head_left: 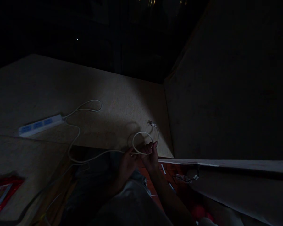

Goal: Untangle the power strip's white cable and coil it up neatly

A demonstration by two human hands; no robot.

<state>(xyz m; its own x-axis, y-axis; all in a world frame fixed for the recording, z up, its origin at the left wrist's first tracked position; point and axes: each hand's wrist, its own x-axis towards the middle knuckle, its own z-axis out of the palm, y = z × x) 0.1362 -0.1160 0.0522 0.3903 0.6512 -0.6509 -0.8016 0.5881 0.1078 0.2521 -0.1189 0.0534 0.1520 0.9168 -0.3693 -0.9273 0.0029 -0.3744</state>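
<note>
A white power strip (41, 125) with blue outlet faces lies on the tabletop to the left. Its pale power cord (108, 151) winds across to my hands. My right hand (150, 152) is closed on the cord, which forms one round coil above the fingers. Beyond this hand the plug (152, 124) sticks up on its short end of cord, prongs outward. My left hand (128, 161) is beside the right one, its fingers closed on the cord where it comes in from the strip. Dim light hides some finger detail.
The light tabletop (118, 103) ends at a dark upright panel (226, 94) on the right. A red shiny packet (4, 194) lies at the lower left. Below, on the reddish floor (155, 194), is a dark cable in clear wrap (185, 178).
</note>
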